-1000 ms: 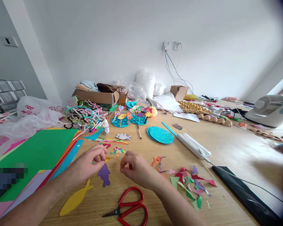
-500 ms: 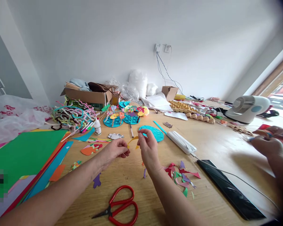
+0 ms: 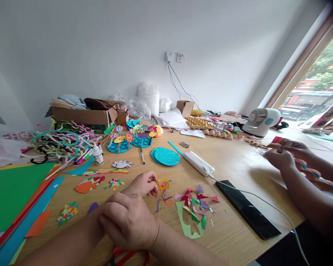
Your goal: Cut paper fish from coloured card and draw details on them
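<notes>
My left hand [image 3: 145, 183] is pinched closed beside a yellow paper scrap [image 3: 163, 183], whose edge meets the fingertips. My right hand [image 3: 129, 220] crosses over my left wrist with its fingers curled closed; what they hold, if anything, is hidden. Under the right hand, red-handled scissors [image 3: 130, 255] lie at the front, partly covered. Purple and orange scraps lie just below the yellow one. To the right, a light green cut-out sheet [image 3: 182, 218] lies by a pile of coloured paper scraps [image 3: 195, 199]. A small heap of paper bits [image 3: 68, 213] sits to the left.
Coloured sheets [image 3: 13, 192] are stacked at left, near pipe cleaners [image 3: 63, 138] and a glue bottle [image 3: 98, 155]. Blue discs [image 3: 166, 157], a power strip [image 3: 199, 163] and a black panel [image 3: 246, 208] lie ahead and right. Another person's hands [image 3: 283, 153] work at far right.
The view has turned right. My hands, which had a yellow paper strip between them, have separated; my right hand has come back across my left wrist, while the left stays beside the yellow paper.
</notes>
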Demonstrator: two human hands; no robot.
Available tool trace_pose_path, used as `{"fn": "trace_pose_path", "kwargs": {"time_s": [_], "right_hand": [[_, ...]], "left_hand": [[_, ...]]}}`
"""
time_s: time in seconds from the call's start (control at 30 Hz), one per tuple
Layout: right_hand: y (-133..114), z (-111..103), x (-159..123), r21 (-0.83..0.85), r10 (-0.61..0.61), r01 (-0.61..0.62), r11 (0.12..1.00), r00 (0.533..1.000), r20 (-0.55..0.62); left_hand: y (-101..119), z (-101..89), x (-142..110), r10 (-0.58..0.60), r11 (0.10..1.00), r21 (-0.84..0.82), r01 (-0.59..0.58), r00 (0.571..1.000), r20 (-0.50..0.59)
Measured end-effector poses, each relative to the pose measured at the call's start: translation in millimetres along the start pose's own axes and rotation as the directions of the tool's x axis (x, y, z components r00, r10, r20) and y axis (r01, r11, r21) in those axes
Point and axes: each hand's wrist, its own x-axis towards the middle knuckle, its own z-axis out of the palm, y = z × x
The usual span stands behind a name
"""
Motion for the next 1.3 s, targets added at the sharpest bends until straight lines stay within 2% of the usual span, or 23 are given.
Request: {"fn": "trace_pose_path", "kwargs": {"time_s": [0.03, 0.07, 0.13, 0.27, 0.43, 0.53, 0.63, 0.73, 0.8, 0.87, 0.93, 1.03, 1.13, 1.2, 1.3], "right_hand": [[0, -1, 0, 0.012, -0.084, 0.085, 0.996, 0.996, -0.014], [0, -2, -1, 0.016, -0.110, 0.110, 0.994, 0.994, -0.019], [-1, -1, -2, 0.031, -0.013, 0.014, 0.999, 0.999, -0.038], [2, 7, -2, 0.029, -0.083, 0.085, 0.996, 0.995, -0.053], [7, 14, 2, -0.015, -0.199, 0.202, 0.979, 0.947, -0.252], [7, 10, 3, 0.020, -0.199, 0.221, 0.975, 0.911, -0.361], [7, 3, 2, 0.096, -0.094, 0.137, 0.986, 0.927, -0.364], [11, -3, 1, 0.168, 0.040, 0.001, 0.986, 0.969, -0.245], [12, -5, 2, 0.123, 0.108, -0.099, 0.988, 0.991, -0.074], [13, -7, 4, 0.055, 0.142, -0.148, 0.987, 0.985, 0.102], [12, -8, 5, 0.020, 0.142, -0.151, 0.988, 0.959, 0.246], [10, -7, 5, 0.006, 0.126, -0.140, 0.990, 0.907, 0.402], [9, -6, 5, 0.029, 0.089, -0.119, 0.992, 0.863, 0.497], [9, -5, 5, 0.046, 0.074, -0.115, 0.992, 0.849, 0.523], [7, -3, 5, 0.047, 0.070, -0.115, 0.992, 0.832, 0.550]], "left_hand": [[0, 3.0, 2, 0.006, 1.000, 0.030, -0.006, 1.000, -0.008], [0, 5.4, 3, 0.017, 0.998, 0.065, -0.016, 1.000, -0.015], [2, 8.4, 3, 0.056, 0.988, 0.143, -0.052, 0.998, -0.025], [10, 9.6, 1, 0.184, 0.940, 0.295, -0.168, 0.982, -0.027], [17, 8.6, -2, 0.302, 0.877, 0.384, -0.288, 0.953, 0.024], [16, -5.2, -6, 0.316, 0.863, 0.406, -0.302, 0.948, 0.035], [15, -36.7, -18, 0.297, 0.859, 0.435, -0.270, 0.955, 0.005], [15, -76.0, -45, 0.239, 0.860, 0.485, -0.160, 0.965, -0.106], [14, -98.6, -70, 0.175, 0.855, 0.511, -0.086, 0.976, -0.128], [12, -115.3, -97, 0.106, 0.840, 0.542, -0.040, 0.990, -0.091], [6, -125.4, -124, 0.039, 0.816, 0.579, 0.003, 0.997, -0.060], [-9, -128.8, -163, -0.110, 0.763, 0.640, 0.093, 0.994, -0.013], [-25, -119.5, -196, -0.273, 0.656, 0.720, 0.227, 0.960, -0.054], [-33, -108.7, -212, -0.320, 0.634, 0.719, 0.285, 0.943, -0.091], [-39, -91.6, -224, -0.324, 0.653, 0.688, 0.316, 0.938, -0.124]]}}
